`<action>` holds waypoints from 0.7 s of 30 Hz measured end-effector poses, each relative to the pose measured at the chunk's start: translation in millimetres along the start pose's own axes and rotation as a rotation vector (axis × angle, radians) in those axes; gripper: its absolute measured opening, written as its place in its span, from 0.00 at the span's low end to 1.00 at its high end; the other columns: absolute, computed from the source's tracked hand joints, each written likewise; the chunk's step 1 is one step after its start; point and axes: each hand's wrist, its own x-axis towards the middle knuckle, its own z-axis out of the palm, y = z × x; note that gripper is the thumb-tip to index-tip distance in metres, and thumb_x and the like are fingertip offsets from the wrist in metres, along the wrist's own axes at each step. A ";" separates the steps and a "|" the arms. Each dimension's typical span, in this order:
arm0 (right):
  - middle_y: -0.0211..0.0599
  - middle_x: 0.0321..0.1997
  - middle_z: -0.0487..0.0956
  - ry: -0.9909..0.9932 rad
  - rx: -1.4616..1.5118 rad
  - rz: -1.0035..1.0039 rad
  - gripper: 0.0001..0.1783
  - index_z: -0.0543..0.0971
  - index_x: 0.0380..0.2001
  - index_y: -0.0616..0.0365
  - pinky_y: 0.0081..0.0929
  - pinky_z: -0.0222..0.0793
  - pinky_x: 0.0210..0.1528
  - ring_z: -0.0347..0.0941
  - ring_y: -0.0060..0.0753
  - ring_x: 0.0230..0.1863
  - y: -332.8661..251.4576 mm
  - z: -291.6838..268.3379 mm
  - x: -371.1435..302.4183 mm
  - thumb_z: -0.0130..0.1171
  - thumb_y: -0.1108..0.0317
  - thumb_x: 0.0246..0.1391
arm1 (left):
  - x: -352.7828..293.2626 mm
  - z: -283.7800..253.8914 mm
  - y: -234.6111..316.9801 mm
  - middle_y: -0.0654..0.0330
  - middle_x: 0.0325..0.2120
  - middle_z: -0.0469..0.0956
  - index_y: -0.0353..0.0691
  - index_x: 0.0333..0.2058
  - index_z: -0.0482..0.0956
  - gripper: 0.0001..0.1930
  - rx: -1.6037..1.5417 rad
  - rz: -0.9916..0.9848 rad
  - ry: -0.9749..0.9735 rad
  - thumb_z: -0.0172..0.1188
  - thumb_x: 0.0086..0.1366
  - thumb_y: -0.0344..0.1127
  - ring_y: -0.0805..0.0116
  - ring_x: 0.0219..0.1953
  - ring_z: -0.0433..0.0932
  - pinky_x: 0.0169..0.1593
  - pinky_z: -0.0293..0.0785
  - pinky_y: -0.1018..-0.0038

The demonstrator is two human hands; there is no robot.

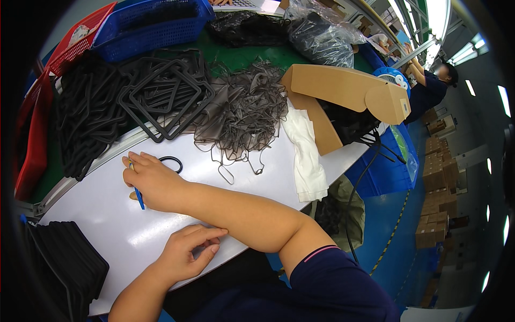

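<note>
My right hand [155, 182] reaches across the white table to the left, its fingers closed round a slim blue tool [139, 198] with a yellow part showing at the fingers. The tool's exact kind is hidden by the grip. A black ring-shaped piece [177, 161] lies beside that hand. Nearer to me, my left hand [190, 252] is at the table's near edge under my right forearm, fingers bent, thumb apart, nothing visible in it. Beyond the hands are black rounded frames [177, 102] in a loose heap. A pile of dark see-through trimmings [249, 110] lies to their right.
A stack of black frames [70, 263] stands at the near left. A white cloth [307, 161] and an open cardboard box [343, 88] are on the right. Blue [150, 32] and red [75, 45] baskets stand at the back left. A person [429, 88] works at the far right.
</note>
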 end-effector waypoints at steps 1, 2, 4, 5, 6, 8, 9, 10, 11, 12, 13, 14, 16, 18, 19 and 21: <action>0.67 0.65 0.68 -0.004 0.000 0.000 0.15 0.71 0.35 0.60 0.52 0.50 0.73 0.58 0.63 0.71 -0.2 -0.3 0.1 0.66 0.67 0.52 | 0.0 -0.1 -0.1 0.58 0.31 0.79 0.38 0.50 0.82 0.18 0.005 -0.001 -0.001 0.60 0.60 0.21 0.71 0.31 0.77 0.35 0.74 0.77; 0.67 0.65 0.68 -0.004 0.000 0.000 0.15 0.71 0.35 0.60 0.52 0.50 0.73 0.58 0.63 0.71 -0.3 -0.4 0.1 0.66 0.67 0.52 | 0.0 -0.2 0.1 0.58 0.31 0.79 0.38 0.50 0.82 0.18 0.005 -0.001 -0.001 0.60 0.60 0.21 0.71 0.31 0.77 0.35 0.74 0.77; 0.67 0.65 0.68 -0.006 -0.002 -0.002 0.15 0.71 0.35 0.60 0.52 0.50 0.73 0.58 0.63 0.71 -0.4 -0.4 0.1 0.66 0.67 0.52 | -0.1 -0.3 1.0 0.58 0.31 0.79 0.38 0.50 0.82 0.18 0.003 -0.004 0.001 0.60 0.60 0.21 0.71 0.31 0.77 0.35 0.74 0.77; 0.67 0.65 0.68 -0.006 -0.002 -0.002 0.15 0.71 0.35 0.60 0.52 0.50 0.73 0.58 0.63 0.71 -0.3 -0.1 0.1 0.66 0.67 0.52 | 0.0 -0.2 0.9 0.58 0.31 0.79 0.38 0.50 0.82 0.18 0.003 -0.004 0.001 0.60 0.60 0.21 0.71 0.31 0.77 0.35 0.74 0.77; 0.67 0.65 0.68 -0.005 -0.004 -0.003 0.15 0.71 0.36 0.60 0.52 0.50 0.73 0.58 0.63 0.71 -0.2 0.3 0.2 0.66 0.67 0.52 | 0.0 0.0 0.9 0.58 0.31 0.79 0.38 0.50 0.82 0.18 0.004 -0.002 0.002 0.60 0.60 0.21 0.71 0.31 0.77 0.35 0.74 0.77; 0.66 0.64 0.68 -0.003 -0.005 -0.004 0.15 0.71 0.36 0.60 0.52 0.50 0.73 0.58 0.63 0.71 -0.2 0.4 0.3 0.66 0.67 0.52 | -0.1 0.1 0.8 0.58 0.31 0.79 0.38 0.50 0.82 0.18 0.006 0.001 0.004 0.60 0.59 0.21 0.71 0.31 0.77 0.35 0.74 0.76; 0.66 0.65 0.68 -0.002 -0.004 -0.003 0.15 0.71 0.35 0.60 0.52 0.50 0.74 0.58 0.63 0.71 -0.3 0.3 0.2 0.66 0.67 0.52 | -0.2 0.1 0.8 0.58 0.31 0.79 0.38 0.50 0.82 0.18 0.007 0.000 0.004 0.60 0.60 0.21 0.70 0.31 0.77 0.35 0.74 0.76; 0.66 0.65 0.68 -0.001 -0.003 -0.001 0.15 0.71 0.35 0.60 0.52 0.50 0.74 0.58 0.63 0.71 -0.4 0.2 0.2 0.67 0.67 0.52 | -0.3 0.1 0.9 0.58 0.31 0.79 0.38 0.50 0.82 0.18 0.008 -0.002 0.004 0.60 0.60 0.21 0.70 0.31 0.77 0.35 0.74 0.76; 0.66 0.65 0.68 -0.001 -0.003 -0.001 0.15 0.71 0.35 0.60 0.52 0.50 0.74 0.58 0.63 0.71 0.0 0.7 0.1 0.67 0.67 0.52 | -0.1 -0.1 1.5 0.58 0.31 0.79 0.38 0.50 0.82 0.18 0.008 -0.002 0.004 0.60 0.60 0.21 0.70 0.31 0.77 0.35 0.74 0.76; 0.66 0.64 0.68 0.005 -0.002 -0.003 0.15 0.71 0.35 0.60 0.52 0.50 0.73 0.58 0.63 0.71 0.3 1.4 0.1 0.67 0.67 0.52 | 0.2 -0.3 2.3 0.58 0.31 0.79 0.38 0.50 0.82 0.18 0.012 -0.005 0.001 0.60 0.60 0.21 0.70 0.31 0.77 0.35 0.74 0.76; 0.66 0.64 0.68 0.011 -0.001 -0.005 0.15 0.71 0.35 0.60 0.52 0.51 0.73 0.58 0.63 0.71 0.6 1.9 0.0 0.67 0.67 0.52 | 0.4 -0.5 2.7 0.58 0.31 0.79 0.38 0.50 0.82 0.18 0.017 -0.008 -0.003 0.60 0.60 0.22 0.70 0.31 0.77 0.35 0.74 0.76; 0.66 0.64 0.68 0.010 -0.001 -0.005 0.15 0.71 0.35 0.60 0.52 0.51 0.73 0.58 0.63 0.71 0.5 1.8 -0.1 0.67 0.67 0.52 | 0.5 -0.4 2.5 0.58 0.31 0.79 0.38 0.50 0.82 0.18 0.016 -0.007 -0.003 0.60 0.60 0.22 0.70 0.31 0.77 0.35 0.74 0.76; 0.66 0.64 0.68 0.010 -0.005 -0.003 0.15 0.71 0.35 0.60 0.52 0.51 0.73 0.59 0.63 0.71 0.4 1.6 -0.4 0.67 0.67 0.52 | 0.7 -0.2 1.8 0.57 0.31 0.79 0.38 0.50 0.82 0.18 0.011 -0.002 -0.003 0.60 0.60 0.22 0.70 0.32 0.77 0.36 0.74 0.76; 0.66 0.64 0.68 0.011 -0.004 -0.002 0.15 0.71 0.35 0.60 0.51 0.51 0.73 0.59 0.63 0.71 -0.1 1.2 0.0 0.67 0.67 0.52 | 0.3 0.0 1.8 0.57 0.31 0.80 0.38 0.50 0.82 0.18 0.009 -0.005 -0.003 0.60 0.60 0.22 0.70 0.32 0.77 0.36 0.74 0.76; 0.66 0.64 0.69 0.011 -0.003 -0.001 0.15 0.71 0.35 0.60 0.51 0.51 0.73 0.59 0.63 0.71 -0.3 1.0 0.0 0.67 0.67 0.52 | 0.1 0.1 1.7 0.57 0.32 0.80 0.38 0.50 0.81 0.18 0.006 -0.008 -0.003 0.60 0.60 0.22 0.69 0.32 0.78 0.36 0.74 0.76; 0.67 0.64 0.68 0.015 -0.001 -0.005 0.15 0.71 0.35 0.60 0.52 0.51 0.73 0.59 0.63 0.71 -0.7 1.1 0.2 0.67 0.67 0.52 | -0.3 -0.2 1.3 0.57 0.32 0.80 0.38 0.50 0.81 0.18 0.009 -0.011 -0.005 0.60 0.60 0.22 0.69 0.32 0.78 0.36 0.75 0.76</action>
